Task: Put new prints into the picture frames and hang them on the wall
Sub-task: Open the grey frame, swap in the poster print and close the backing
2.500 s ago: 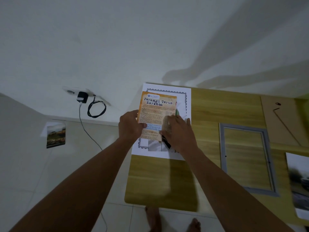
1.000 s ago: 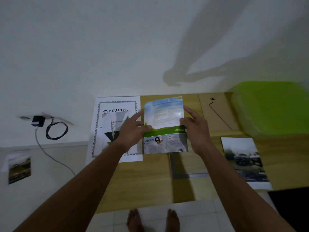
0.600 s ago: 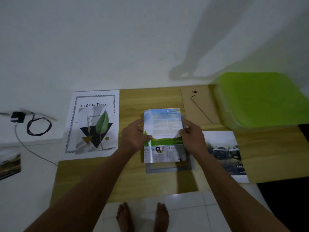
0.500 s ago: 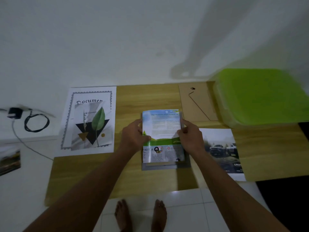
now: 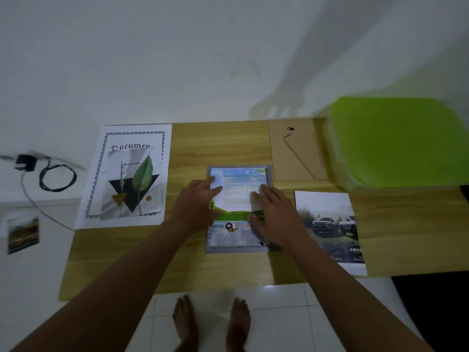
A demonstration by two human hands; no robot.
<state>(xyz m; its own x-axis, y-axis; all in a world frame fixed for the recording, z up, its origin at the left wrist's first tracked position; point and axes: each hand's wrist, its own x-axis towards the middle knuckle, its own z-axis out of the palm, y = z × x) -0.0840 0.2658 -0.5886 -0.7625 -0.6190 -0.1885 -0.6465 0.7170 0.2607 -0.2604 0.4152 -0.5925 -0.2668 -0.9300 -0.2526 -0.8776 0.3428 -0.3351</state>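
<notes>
Leaf print (image 5: 134,184) on white bordered sheet: left of grey rectangular picture frame (image 5: 236,249). Left hand (image 5: 196,207), fingers straight, presses blue-green printed flyer (image 5: 238,184) lying inside frame. Right hand (image 5: 275,217) flat on flyer too. Car photo print (image 5: 330,224): right of frame.

This looks like a room in someone's home. A person stands with bare feet (image 5: 186,323) on a pale tiled floor (image 5: 279,313), at a plain wooden table (image 5: 223,143) set against a plain white wall (image 5: 177,59). A black charger (image 5: 24,162) sits plugged in low on that wall, its cable (image 5: 57,177) looped beside it. A lime-green plastic storage box (image 5: 396,141) rests at the table's right end. The light is dim.
</notes>
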